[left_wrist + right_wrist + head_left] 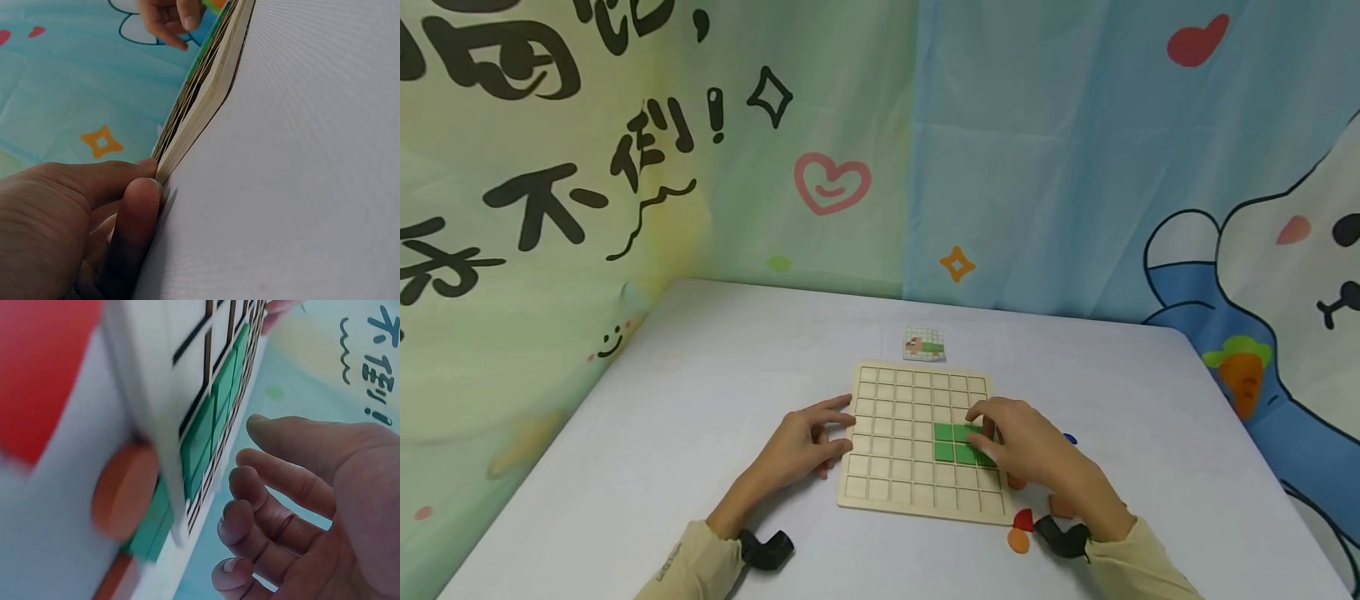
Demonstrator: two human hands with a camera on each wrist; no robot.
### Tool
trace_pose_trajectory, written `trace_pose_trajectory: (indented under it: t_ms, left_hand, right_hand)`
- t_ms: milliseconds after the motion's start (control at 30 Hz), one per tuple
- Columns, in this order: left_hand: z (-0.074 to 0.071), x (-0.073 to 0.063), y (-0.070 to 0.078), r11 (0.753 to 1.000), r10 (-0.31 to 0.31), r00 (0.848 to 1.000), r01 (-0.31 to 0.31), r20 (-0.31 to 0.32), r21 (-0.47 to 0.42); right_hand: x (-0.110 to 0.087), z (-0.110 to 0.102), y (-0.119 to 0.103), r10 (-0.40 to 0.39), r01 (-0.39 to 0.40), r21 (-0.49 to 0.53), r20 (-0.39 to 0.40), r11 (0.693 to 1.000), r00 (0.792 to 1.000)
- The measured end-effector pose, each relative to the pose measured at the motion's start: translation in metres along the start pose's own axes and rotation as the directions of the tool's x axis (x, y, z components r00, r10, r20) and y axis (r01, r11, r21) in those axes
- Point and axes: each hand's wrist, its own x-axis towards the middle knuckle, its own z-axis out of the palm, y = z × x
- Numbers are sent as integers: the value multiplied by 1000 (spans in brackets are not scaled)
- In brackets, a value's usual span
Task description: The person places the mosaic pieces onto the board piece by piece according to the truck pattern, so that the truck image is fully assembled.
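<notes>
The white surface [760, 333] carries a pale gridded board [880, 467], set well in from the surface's far edge and its two far corners. The person's left hand [808, 440] has its fingertips against the board's left edge, fingers extended rather than wrapped round it, seemingly to steady it. The right hand [1026, 442] hangs over the board's right side, thumb and fingers apart, with nothing visible between them. Beyond the board's far edge, toward the surface's far edge, lies a small picture card [924, 344] showing a figure with a green part on a grid. Green squares [943, 452] sit in the cells by the board's right edge, about midway between its far and near corners; the right hand partly covers them, so how far the block runs is hard to judge. Just off the board's near right corner lie a red piece [1023, 520] and an orange disc [1018, 541]. The step in hand looks like laying the green part of the pattern; the next move probably calls for checking the card, then fetching another loose piece from beside the right edge and seating it squarely.
</notes>
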Motion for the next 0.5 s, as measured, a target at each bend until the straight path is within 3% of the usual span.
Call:
trace_pose_trajectory:
  t_ms: [500]
  left_hand:
    - [1, 0, 2, 1000, -6, 1000, 6, 4, -20]
  right_hand:
    - [-33, -10, 39, 148, -147, -39, 18, 988, 989]
